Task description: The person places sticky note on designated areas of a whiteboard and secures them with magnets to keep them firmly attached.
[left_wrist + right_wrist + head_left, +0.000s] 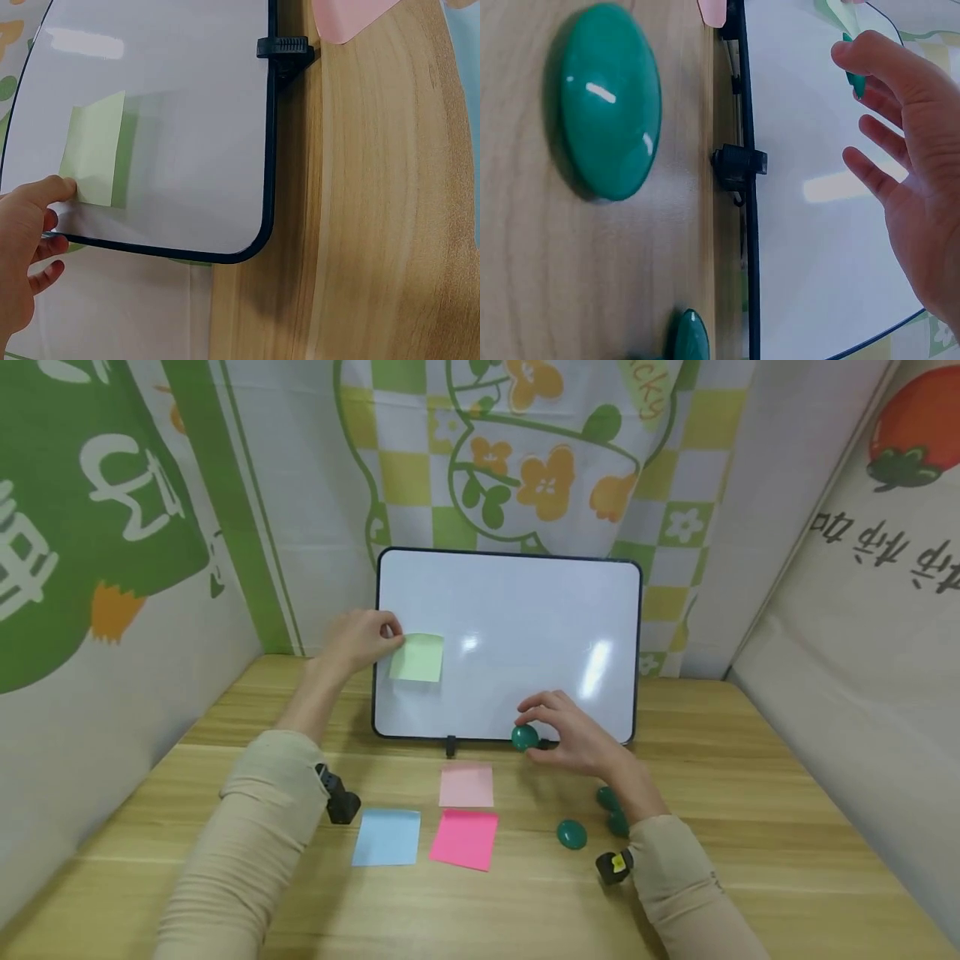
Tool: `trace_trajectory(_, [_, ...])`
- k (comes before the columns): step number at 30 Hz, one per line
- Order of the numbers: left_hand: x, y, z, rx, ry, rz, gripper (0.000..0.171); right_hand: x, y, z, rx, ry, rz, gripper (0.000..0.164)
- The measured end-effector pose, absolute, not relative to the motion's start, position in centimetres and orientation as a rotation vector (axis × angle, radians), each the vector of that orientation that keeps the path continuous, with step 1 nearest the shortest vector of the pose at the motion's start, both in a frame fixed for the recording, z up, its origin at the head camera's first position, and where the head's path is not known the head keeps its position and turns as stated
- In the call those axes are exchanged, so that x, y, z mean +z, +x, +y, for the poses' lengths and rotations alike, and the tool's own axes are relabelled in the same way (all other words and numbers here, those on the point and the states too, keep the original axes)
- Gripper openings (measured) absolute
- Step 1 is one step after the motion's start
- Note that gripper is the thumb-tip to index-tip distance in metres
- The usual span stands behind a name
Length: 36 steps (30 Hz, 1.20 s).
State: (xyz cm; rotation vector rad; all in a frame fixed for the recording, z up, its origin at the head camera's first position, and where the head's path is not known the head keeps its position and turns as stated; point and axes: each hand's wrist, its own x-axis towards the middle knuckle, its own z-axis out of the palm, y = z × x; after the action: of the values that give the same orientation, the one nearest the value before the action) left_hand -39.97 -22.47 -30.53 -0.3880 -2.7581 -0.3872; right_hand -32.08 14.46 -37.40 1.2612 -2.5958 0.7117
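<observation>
A whiteboard (510,610) with a dark frame stands upright on the table. My left hand (362,639) is at the board's left side and pinches the upper-left corner of a light green sticky note (420,658). In the left wrist view the thumb lies on the edge of that note (94,154), which stands slightly off the white surface and casts a shadow. Near the board's bottom edge, my right hand (573,737) pinches a green round magnet (525,737) between thumb and fingers. The right wrist view shows the held magnet (855,71) edge-on.
On the table lie a pale pink note (467,786), a blue note (387,837) and a bright pink note (464,840). A loose green magnet (572,834) lies right of them, with more magnets (618,823) by the right wrist. Black clips (451,746) support the board.
</observation>
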Motion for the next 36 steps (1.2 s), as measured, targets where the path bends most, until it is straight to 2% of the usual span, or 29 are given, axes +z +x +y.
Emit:
trace_trajectory(19, [-30.2, -39.9, -22.4, -0.396, -0.393, -2.753, 0.021, -35.5, -32.9, 12.6, 0.618, 1.284, -2.329, 0.035])
trace_trajectory(36, [-31.0, -39.8, -22.6, -0.39, -0.393, -2.753, 0.02, -35.3, -33.4, 10.1, 0.545, 1.265, -2.255, 0.032])
